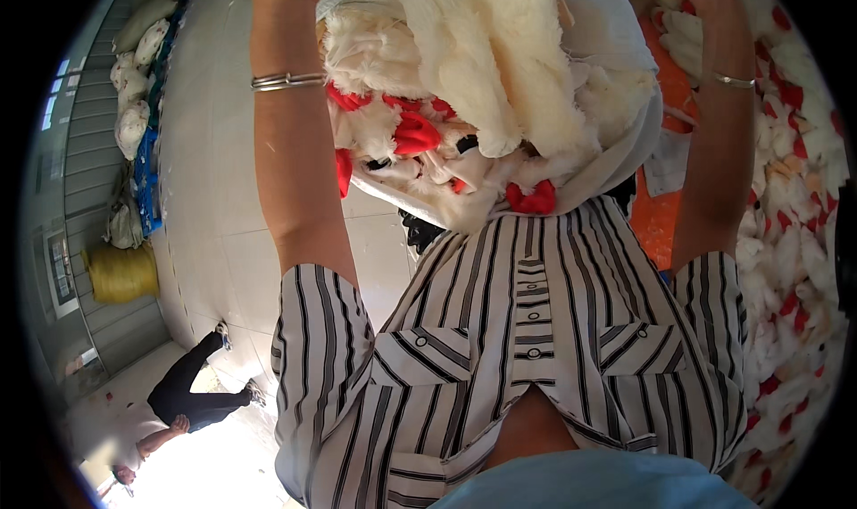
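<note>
Item 1. Cream plush pieces (509,71): long-piled, limp, draped at far centre between the forearms, lying over a mixed load of shorter plush pieces with red fabric parts (415,134).

Item 2. White cloth sack (649,125): around that load, mouth wide, near edge just beside the hem of the striped shirt (536,317).

Item 3. Left forearm (299,170), with bangles (287,81); right forearm (714,170), with one bracelet (735,80). Set well apart, to left and right of the sack. Left hand and right hand run out past the far edge; whether they clamp on anything cannot be told.

Item 4. Surroundings: at right, an orange sheet (653,228) and a large heap of white and red plush (786,214); at left, pale floor tiles (205,152), a yellow bundle (120,272) and, nearer, another person (192,402) in dark trousers.

Handling notes (judgement). Soft, slack stock: best gathered by whole armfuls, with even support on both sides. Long draped pieces would be better folded inward, lest they slide off the near side. Small red parts at the rim want tucking in. A level sack should spill least.
</note>
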### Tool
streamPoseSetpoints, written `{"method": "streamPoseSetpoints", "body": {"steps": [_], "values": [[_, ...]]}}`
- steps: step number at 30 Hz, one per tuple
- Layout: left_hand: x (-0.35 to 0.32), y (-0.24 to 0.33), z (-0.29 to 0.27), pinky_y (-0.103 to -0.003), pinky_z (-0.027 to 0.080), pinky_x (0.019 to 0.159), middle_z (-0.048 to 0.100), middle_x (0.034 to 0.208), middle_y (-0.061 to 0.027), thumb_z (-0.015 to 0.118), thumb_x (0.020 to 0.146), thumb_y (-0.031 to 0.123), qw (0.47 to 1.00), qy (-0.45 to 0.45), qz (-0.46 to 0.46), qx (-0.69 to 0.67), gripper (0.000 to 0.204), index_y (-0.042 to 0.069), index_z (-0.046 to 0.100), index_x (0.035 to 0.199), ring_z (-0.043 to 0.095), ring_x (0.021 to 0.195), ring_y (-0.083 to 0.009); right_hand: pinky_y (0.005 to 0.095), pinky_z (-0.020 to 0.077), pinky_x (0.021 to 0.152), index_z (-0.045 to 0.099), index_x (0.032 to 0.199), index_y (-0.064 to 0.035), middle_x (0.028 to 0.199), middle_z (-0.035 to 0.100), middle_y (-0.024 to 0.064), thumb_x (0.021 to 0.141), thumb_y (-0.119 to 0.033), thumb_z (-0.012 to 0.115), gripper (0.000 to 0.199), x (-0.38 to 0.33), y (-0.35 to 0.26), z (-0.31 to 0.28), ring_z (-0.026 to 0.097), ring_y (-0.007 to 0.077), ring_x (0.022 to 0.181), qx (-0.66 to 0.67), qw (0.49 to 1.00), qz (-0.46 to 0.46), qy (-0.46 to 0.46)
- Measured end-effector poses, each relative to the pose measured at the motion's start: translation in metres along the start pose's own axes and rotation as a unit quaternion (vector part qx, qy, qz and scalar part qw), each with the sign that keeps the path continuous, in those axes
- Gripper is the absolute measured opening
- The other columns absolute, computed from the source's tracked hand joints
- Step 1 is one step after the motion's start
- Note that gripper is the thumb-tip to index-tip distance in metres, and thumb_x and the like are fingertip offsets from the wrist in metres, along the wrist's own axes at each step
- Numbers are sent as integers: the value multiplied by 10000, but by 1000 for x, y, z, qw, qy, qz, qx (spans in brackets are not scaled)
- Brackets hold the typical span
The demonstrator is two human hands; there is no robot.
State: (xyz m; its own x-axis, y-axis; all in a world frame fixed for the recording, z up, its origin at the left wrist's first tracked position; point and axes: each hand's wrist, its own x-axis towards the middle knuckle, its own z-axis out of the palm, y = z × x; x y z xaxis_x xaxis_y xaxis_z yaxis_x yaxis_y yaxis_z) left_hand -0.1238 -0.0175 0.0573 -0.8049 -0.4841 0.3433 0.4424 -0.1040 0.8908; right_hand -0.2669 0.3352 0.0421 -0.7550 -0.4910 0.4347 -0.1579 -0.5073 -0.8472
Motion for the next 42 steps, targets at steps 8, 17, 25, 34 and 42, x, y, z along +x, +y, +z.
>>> {"method": "streamPoseSetpoints", "body": {"steps": [8, 17, 25, 34, 42], "values": [[-205, -120, -1, -299, 497, 900, 543, 1242, -160, 682, 896, 186, 958, 72, -252, 117, 669, -86, 319, 1389, 568, 1079, -196, 288, 522, 774, 604, 1191, -40, 1076, 652, 72, 944, -430, 596, 462, -155, 117, 38, 634, 146, 926, -187, 917, 347, -62], [-235, -119, 6, -324, 556, 774, 644, 1117, -139, 606, 903, 103, 947, 130, -290, -41, 360, -56, 543, 1219, 657, 956, -202, 262, 425, 554, 635, 1022, 6, 730, 590, -10, 941, -323, 613, 340, -173, 141, 70, 520, 68, 627, -300, 922, 244, 4], [-219, -92, 20, -297, 553, 760, 700, 932, -75, 620, 938, 206, 977, 130, -137, 103, 250, 0, 651, 1075, 672, 862, -149, 206, 522, 667, 663, 1053, -8, 953, 695, 51, 981, -272, 585, 284, -167, 118, 73, 649, 90, 774, -281, 955, 83, 43], [-216, -64, -71, -206, 412, 664, 625, 838, 41, 681, 918, 279, 908, -295, -274, 116, 240, 42, 648, 939, 513, 724, -38, 217, 450, 620, 683, 989, -75, 843, 650, -33, 965, -304, 601, 245, -166, 102, -16, 576, 27, 728, -371, 857, 247, -258], [-172, -118, -29, -227, 450, 511, 690, 911, -59, 638, 942, 327, 928, -32, -352, 116, 402, 14, 554, 1179, 626, 658, -99, 243, 429, 533, 643, 982, 5, 764, 604, -20, 929, -463, 612, 472, -102, 130, 52, 540, 72, 602, -290, 915, 268, -78]]}}
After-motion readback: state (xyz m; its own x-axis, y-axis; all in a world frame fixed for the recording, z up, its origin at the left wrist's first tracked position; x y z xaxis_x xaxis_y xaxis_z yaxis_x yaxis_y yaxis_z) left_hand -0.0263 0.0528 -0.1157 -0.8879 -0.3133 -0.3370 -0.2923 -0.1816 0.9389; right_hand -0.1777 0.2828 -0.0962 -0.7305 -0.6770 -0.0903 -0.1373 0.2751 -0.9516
